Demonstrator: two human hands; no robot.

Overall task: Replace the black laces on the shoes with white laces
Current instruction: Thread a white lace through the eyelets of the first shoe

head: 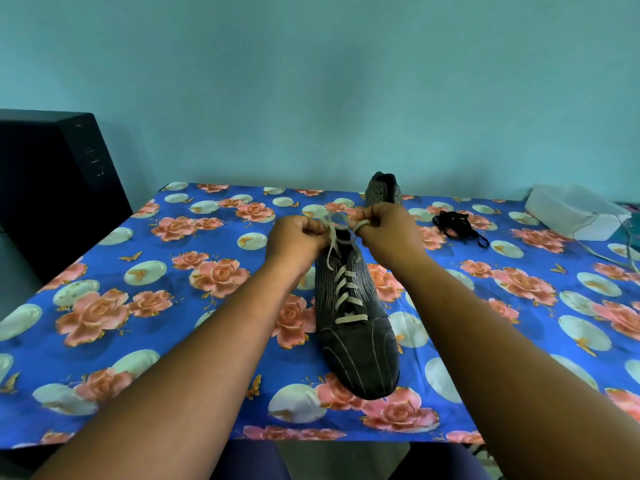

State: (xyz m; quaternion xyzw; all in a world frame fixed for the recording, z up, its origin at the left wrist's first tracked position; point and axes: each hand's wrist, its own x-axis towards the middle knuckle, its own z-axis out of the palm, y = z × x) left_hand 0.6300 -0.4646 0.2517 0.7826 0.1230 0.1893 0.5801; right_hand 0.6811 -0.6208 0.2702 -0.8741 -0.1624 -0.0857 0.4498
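Both hands were closed on the white lace (341,284) above the near shoe (356,323), the left hand (298,237) pinching one end and the right hand (388,226) the other. That shoe lay mid-tabletop (138,341), toe toward the person, white lace crossed up its front. Behind it stood the second shoe (384,188), with black laces (457,225) heaped to its right.
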